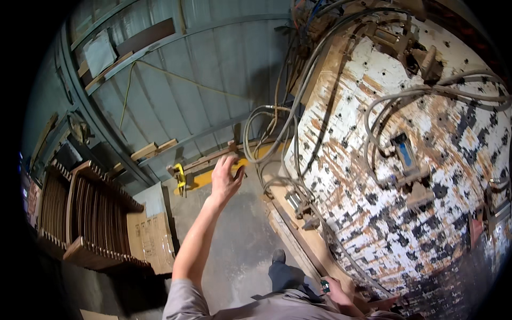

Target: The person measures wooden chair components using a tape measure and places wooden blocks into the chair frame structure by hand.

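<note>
My left hand (226, 180) is stretched forward over the floor, its fingers loosely bent and the thumb apart, with nothing visible in it. Below and beyond it lies a yellow bar (200, 180), with a yellow clamp (181, 178) at its left end. Low beside my body, my right hand (335, 292) is closed round a small dark green object (325, 286), whose kind I cannot make out. That hand is close to the wooden edge (301, 240) of a large worktable (341, 154), whose white top is scarred and full of holes.
Metal cylinder clamps (408, 154) and grey hoses (373, 112) are on the worktable; more hoses (256, 128) hang at its far left corner. A slotted wooden rack (96, 213) and a cardboard box (152, 237) stand at left. A metal wall (192, 80) closes the far side.
</note>
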Demonstrator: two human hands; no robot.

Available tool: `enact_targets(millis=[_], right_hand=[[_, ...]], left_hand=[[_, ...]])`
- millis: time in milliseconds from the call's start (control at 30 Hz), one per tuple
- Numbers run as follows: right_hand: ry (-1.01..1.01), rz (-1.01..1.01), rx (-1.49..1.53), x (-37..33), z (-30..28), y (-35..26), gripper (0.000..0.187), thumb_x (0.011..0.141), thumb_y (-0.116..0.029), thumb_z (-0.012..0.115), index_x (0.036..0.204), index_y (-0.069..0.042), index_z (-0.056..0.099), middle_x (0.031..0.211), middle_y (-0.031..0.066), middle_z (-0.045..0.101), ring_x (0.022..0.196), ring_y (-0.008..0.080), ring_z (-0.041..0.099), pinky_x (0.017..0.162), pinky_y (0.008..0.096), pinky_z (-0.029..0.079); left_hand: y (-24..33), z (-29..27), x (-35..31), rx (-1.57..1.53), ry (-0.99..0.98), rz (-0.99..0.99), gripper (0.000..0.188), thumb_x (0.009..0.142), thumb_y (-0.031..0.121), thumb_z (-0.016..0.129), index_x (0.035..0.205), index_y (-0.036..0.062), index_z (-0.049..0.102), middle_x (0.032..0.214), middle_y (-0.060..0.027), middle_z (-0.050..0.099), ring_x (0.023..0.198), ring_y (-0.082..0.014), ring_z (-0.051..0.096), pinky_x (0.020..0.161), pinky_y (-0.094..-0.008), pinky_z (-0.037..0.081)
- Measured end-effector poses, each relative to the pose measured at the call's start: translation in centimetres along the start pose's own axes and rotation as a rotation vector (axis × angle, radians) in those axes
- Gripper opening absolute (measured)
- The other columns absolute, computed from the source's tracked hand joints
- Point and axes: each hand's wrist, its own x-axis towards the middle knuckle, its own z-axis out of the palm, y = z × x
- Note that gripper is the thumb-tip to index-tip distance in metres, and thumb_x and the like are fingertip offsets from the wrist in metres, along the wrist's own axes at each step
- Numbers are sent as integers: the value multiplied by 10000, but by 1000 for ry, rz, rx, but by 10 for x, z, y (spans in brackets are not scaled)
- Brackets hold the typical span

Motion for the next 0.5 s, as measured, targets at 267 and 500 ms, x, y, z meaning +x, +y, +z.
enact_targets(millis=[267, 500], right_hand=[[179, -511, -124, 96, 112, -128, 283, 891, -275, 585, 977, -21, 675, 770, 33, 626, 699, 112, 578, 590, 255, 455], [527, -246, 140, 84, 139, -153, 355, 905, -332, 585, 1112, -52, 650, 833, 67, 662, 650, 151, 613, 569, 322, 504]], left_hand=[[-6, 128, 316, 275, -85, 469, 426, 752, 112, 673, 1162, 60, 571, 1109, -157, 587, 975, -351, 551, 841, -425, 469], [-113, 264, 542, 577, -73, 400, 510, 940, 332, 537, 1341, 31, 442, 1326, -176, 490, 1163, -311, 518, 900, -412, 476]])
